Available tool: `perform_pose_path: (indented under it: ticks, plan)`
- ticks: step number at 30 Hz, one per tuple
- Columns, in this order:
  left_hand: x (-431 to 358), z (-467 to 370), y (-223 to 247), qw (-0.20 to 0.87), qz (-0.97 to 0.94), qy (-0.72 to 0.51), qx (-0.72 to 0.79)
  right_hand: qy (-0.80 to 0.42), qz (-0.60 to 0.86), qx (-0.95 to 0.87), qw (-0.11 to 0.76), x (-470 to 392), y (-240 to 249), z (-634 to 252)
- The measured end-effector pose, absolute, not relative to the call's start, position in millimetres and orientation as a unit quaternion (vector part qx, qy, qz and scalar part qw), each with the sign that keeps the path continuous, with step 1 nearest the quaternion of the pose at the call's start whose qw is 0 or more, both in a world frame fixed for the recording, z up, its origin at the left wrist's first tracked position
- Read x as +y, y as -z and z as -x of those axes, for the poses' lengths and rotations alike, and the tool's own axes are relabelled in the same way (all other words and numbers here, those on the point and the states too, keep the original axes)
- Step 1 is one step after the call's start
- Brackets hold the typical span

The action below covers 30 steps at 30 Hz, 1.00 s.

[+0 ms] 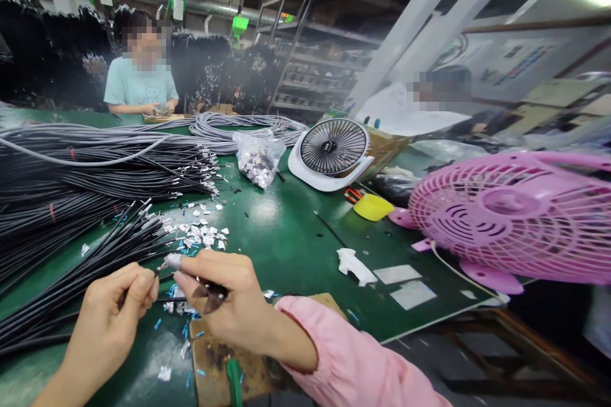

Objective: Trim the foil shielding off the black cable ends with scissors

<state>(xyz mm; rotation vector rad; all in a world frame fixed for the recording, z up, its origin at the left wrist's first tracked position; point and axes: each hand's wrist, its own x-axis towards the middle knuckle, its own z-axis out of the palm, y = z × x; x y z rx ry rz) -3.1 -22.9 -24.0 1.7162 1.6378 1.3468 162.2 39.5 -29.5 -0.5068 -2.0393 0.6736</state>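
My left hand pinches a black cable close to its stripped end, left of the middle at the bottom. Facing it, my right hand is closed around a dark tool, partly hidden by the fingers. A whitish wrap covers one of its fingertips, which is at the cable's end. Black cables fan out on the green table behind my left hand. Foil scraps and small blue pieces lie past my fingers. Under my right wrist is a wooden board with a green-handled item on it.
Grey cable coils, a bag of foil scraps and a white fan stand farther back. A pink fan is at right, near a yellow object. Across the table sits a person; another is partly visible at the right.
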Motion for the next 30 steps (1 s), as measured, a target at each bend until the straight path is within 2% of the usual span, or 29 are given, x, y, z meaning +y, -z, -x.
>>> perform_pose_path:
  ticks: [5,10,17,26,30]
  plan:
    - [-22.7,3.6,23.9,0.278,-0.565,-0.506,0.589,-0.326,0.271,-0.798,0.429,37.7,19.9,-160.4]
    - [-22.9,1.9,19.6,0.234,-0.582,-0.517,0.582,-0.258,0.288,-0.833,0.396,38.2,14.3,-162.4]
    - [-23.2,-0.3,17.3,0.155,-0.622,-0.515,0.569,-0.215,0.26,-0.854,0.396,39.7,16.2,-159.6]
    - [-23.2,0.5,26.9,0.232,-0.528,-0.53,0.621,-0.158,0.283,-0.854,0.407,38.6,18.2,-160.7]
    - [-21.9,-3.0,24.8,0.21,-0.502,-0.557,0.627,-0.153,0.287,-0.843,0.429,37.4,19.9,-160.2]
